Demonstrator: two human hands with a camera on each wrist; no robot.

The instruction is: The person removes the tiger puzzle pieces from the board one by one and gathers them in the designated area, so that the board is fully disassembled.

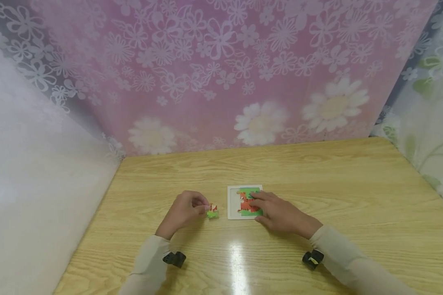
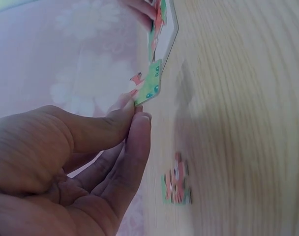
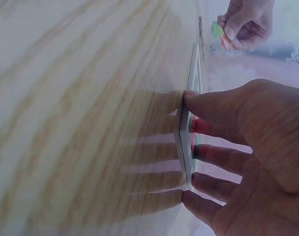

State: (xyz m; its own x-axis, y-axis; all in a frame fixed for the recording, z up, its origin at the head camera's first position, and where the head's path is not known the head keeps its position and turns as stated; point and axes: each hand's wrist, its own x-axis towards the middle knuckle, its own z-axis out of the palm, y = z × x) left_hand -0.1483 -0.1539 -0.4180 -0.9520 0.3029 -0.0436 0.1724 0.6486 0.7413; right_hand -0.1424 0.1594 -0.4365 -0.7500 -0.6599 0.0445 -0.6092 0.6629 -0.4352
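My left hand [image 1: 185, 211] pinches a jigsaw piece [image 1: 213, 214] between thumb and fingertips, raised above the table. The piece is green with some orange and white, and the left wrist view shows it tilted. Right of it lies a square white-framed puzzle board [image 1: 234, 205]. Fitted pieces [image 1: 245, 204] with an orange striped tiger on green fill its right part; the left strip is bare. My right hand [image 1: 282, 214] rests on the board's right side, fingers spread, thumb at the near edge. A loose puzzle piece [image 2: 177, 181] lies on the table below my left hand.
The wood-grain table [image 1: 317, 176] reaches back to a pink flowered cloth [image 1: 206, 82]. Pale cloth walls stand on the left and right. A black wrist camera [image 1: 174, 259] is strapped to the left sleeve, another camera [image 1: 313, 259] to the right.
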